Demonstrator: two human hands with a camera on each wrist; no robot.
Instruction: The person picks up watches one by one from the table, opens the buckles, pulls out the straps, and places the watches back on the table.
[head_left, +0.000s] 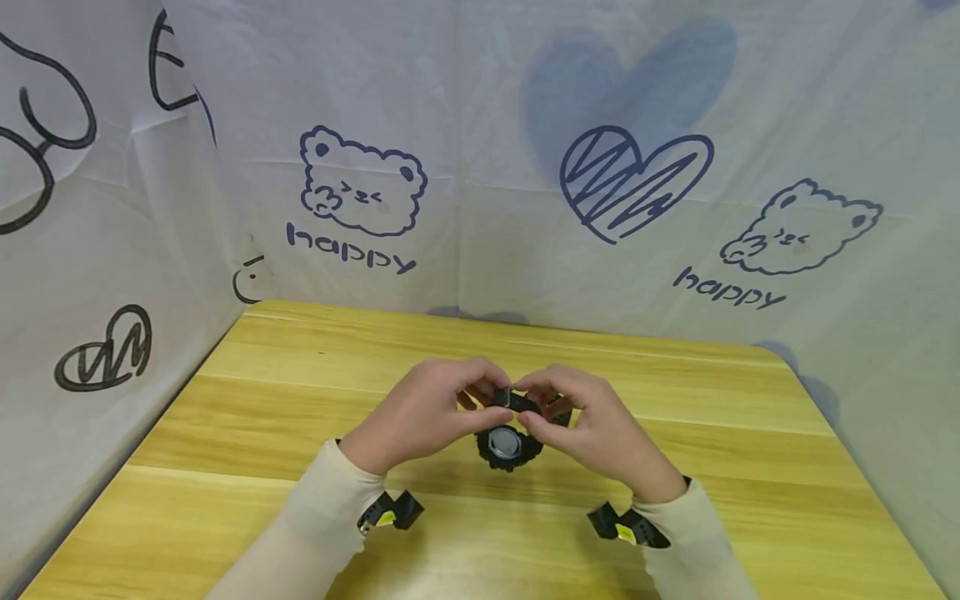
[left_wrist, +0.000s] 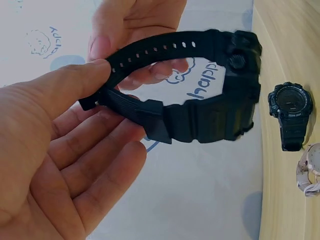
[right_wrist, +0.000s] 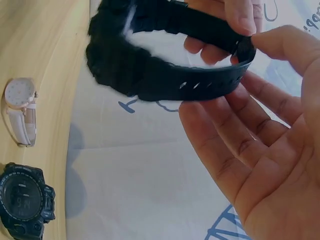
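Observation:
A chunky black wristwatch (head_left: 505, 446) hangs between the two hands, its strap bent into a loop. My left hand (head_left: 423, 412) pinches the strap near its joined ends between thumb and fingers. From the other side, my right hand (head_left: 596, 429) pinches the same part, its thumb close to the left one. In the left wrist view, a row of holes runs along the black strap (left_wrist: 165, 46), and the case lies at the loop's far side. The right wrist view shows the strap (right_wrist: 200, 84) over the right fingers; the case there is blurred.
On the wooden table (head_left: 300, 517) lie a black digital watch (left_wrist: 291, 102) and a pale-strapped watch with a round white dial (right_wrist: 20, 94). In the head view the hands largely hide them. A printed white cloth (head_left: 487, 275) hangs behind the table.

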